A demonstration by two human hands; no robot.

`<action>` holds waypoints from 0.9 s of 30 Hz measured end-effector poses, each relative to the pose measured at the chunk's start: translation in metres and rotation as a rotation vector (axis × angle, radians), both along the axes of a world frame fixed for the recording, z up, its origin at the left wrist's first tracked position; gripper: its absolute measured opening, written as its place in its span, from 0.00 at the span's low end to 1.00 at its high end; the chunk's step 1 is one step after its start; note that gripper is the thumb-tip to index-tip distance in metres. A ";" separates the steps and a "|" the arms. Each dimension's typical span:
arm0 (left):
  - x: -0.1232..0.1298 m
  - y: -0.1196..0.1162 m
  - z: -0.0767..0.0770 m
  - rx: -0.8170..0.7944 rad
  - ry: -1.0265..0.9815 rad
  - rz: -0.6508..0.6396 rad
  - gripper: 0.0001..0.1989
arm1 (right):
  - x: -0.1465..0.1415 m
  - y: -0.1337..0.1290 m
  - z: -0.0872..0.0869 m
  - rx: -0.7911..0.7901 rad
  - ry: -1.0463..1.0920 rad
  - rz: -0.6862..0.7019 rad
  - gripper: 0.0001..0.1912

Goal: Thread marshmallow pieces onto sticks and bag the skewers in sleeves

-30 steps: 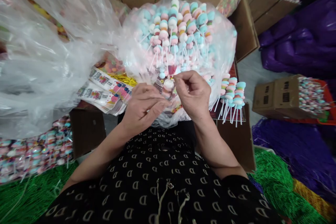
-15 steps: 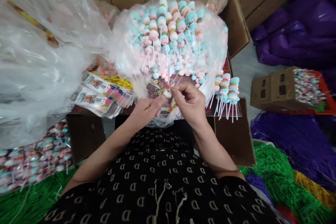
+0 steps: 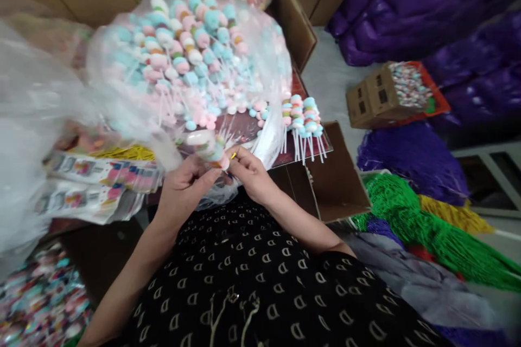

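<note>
My left hand (image 3: 189,181) is closed around a marshmallow skewer (image 3: 211,150), blurred by motion, that looks covered by a clear printed bag. My right hand (image 3: 250,173) pinches a short yellow twist tie (image 3: 233,155) at the skewer's near end, close to the left fingertips. Just beyond both hands, a large clear bag (image 3: 280,87) is full of pastel marshmallow pieces, with finished skewers (image 3: 195,54) lying on top. Left of my hands lie flat printed bags (image 3: 87,165) in a stack, and a bundle of yellow twist ties (image 3: 126,152) behind them.
More marshmallow skewers (image 3: 307,116) lie at the table's right edge. A cardboard box (image 3: 342,179) stands below it. Purple sacks (image 3: 386,5), a carton of sticks (image 3: 370,97) and green shred (image 3: 407,211) are on the right. Wrapped candies (image 3: 49,293) fill the lower left.
The view has swung right, so the table things sit further left. A wrapped-looking skewer now points away from my left hand, and a yellow twist tie shows in my right fingers.
</note>
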State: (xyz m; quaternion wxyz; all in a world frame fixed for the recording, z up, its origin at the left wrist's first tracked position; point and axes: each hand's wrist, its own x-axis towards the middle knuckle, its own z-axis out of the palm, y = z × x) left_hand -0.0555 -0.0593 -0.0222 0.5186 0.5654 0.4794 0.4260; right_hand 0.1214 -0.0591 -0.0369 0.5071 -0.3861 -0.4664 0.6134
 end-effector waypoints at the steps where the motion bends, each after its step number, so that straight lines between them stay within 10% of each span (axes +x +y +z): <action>1: 0.001 0.000 -0.001 0.012 0.033 -0.023 0.09 | 0.004 -0.004 -0.001 -0.034 0.029 -0.050 0.17; 8: 0.011 0.009 -0.011 -0.002 -0.067 -0.040 0.15 | 0.120 -0.043 -0.013 -0.010 -0.115 -0.874 0.10; 13: 0.018 0.009 -0.011 -0.027 -0.068 0.042 0.11 | 0.219 -0.073 -0.053 -0.047 -0.527 -1.372 0.09; 19: 0.005 0.003 -0.001 0.050 0.096 -0.064 0.12 | 0.249 -0.069 -0.076 0.124 -0.566 -1.430 0.12; 27: -0.118 0.010 -0.015 0.356 0.825 0.381 0.11 | 0.143 -0.032 0.016 0.386 -0.444 -1.176 0.17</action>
